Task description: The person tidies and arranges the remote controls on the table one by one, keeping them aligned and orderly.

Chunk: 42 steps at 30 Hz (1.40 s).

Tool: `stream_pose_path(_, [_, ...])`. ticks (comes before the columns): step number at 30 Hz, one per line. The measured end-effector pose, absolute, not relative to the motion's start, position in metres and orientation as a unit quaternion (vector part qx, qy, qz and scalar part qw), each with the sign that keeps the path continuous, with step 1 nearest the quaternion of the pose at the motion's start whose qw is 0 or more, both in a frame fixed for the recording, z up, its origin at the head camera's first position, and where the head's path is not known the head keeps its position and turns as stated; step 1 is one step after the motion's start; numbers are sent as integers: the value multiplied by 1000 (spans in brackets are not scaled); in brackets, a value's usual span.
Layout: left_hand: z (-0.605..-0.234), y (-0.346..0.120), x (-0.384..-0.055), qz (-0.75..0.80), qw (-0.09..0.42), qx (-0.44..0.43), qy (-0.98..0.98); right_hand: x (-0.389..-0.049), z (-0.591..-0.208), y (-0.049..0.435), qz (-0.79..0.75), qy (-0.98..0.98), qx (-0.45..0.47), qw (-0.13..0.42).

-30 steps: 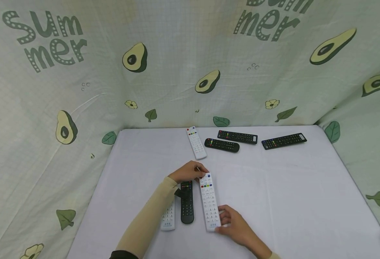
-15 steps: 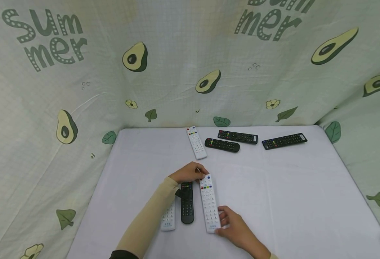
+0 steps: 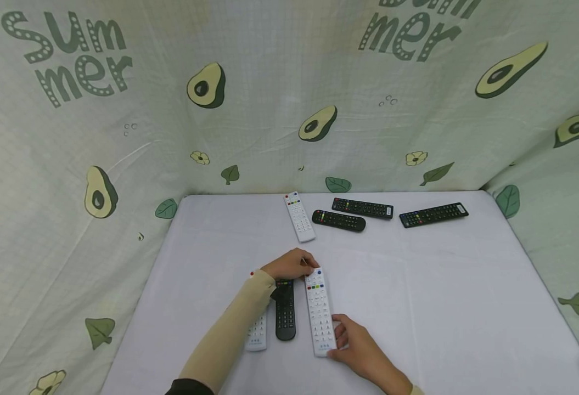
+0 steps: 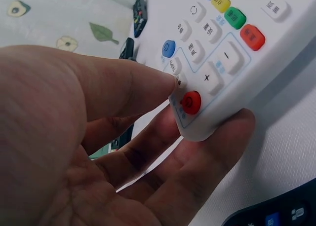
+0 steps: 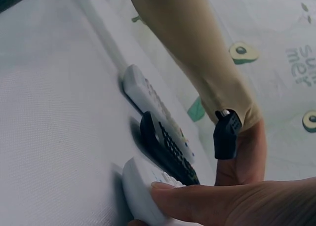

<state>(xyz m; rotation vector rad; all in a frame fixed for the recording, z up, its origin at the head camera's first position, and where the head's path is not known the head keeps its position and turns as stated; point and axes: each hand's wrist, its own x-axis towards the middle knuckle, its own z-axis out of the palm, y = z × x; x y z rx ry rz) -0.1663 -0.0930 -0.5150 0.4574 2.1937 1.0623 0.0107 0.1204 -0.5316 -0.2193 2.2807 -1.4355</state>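
Note:
A white remote control (image 3: 321, 318) with colored buttons lies lengthwise between my hands. My left hand (image 3: 289, 265) pinches its far end, thumb on the button face by the red power button and another finger at the underside, as the left wrist view shows. At the near right corner, my right hand (image 3: 360, 346) grips it, with the thumb (image 5: 170, 196) over the end. Just left of it lies a black remote (image 3: 285, 318), partly under the left wrist. Beyond that is a second white remote (image 3: 257, 332), mostly covered by the left sleeve.
At the back of the white table (image 3: 442, 285) lie another white remote (image 3: 299, 218) and three black ones: a rounded one (image 3: 338, 220), one behind it (image 3: 362, 208) and one farther right (image 3: 433, 215). A printed cloth (image 3: 269, 71) hangs around the table.
The held white remote and my left hand have shifted very slightly toward the near edge. My right hand keeps its grip, and the other remotes stay in place.

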Motion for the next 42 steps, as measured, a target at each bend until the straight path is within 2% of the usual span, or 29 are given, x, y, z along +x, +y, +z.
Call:
stream_pose_path(10, [-519,-90,-168,377,315,207,846,10,-528,120,-516,824,-85,220])
stream_pose_path(22, [-521,-88,-169,376,327,204,843,12,-529,121,-500,830,-104,226])
stream_pose_path(34, [-524,-87,-167,365,313,211,851,12,-531,124,-490,834,-108,230])
stream_pose_path(42, [-516,-94,-171,369,294,205,858,2,-526,130,-475,850,-91,207])
